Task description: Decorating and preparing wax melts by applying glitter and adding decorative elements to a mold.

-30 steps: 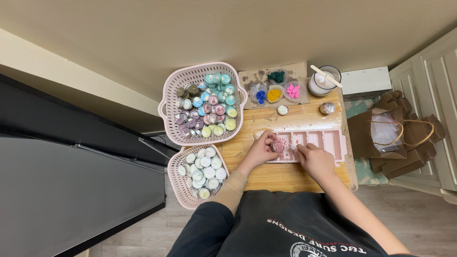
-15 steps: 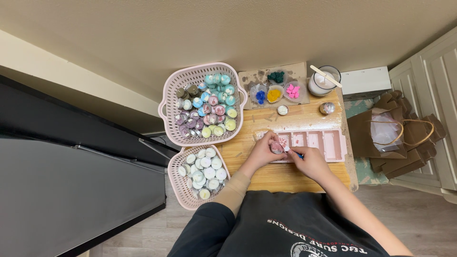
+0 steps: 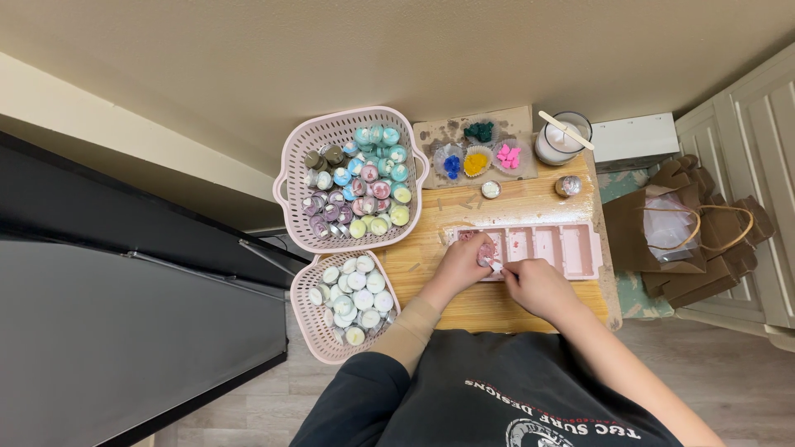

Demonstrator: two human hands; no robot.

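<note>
A small wooden table (image 3: 497,302) stood against the wall, with a big pink basket (image 3: 291,178) of coloured little candles at its far left corner and a smaller pink basket (image 3: 308,327) of pale ones hanging off the near left edge. On the table lay a long pink mould (image 3: 571,248) with several compartments. The leftmost held reddish bits, so filling looked only just begun; the compartments to the right seemed bare. The left hand (image 3: 464,265) rested on that left end, fingers curled over the filled compartment; whether they gripped anything I could not tell. The right hand (image 3: 534,285) pinched a small white piece at the mould's near edge, just beside the left fingertips. Behind the mould sat a jar of white wax (image 3: 556,142) with a stick, and cups of blue, yellow and pink chips (image 3: 476,161)
</note>
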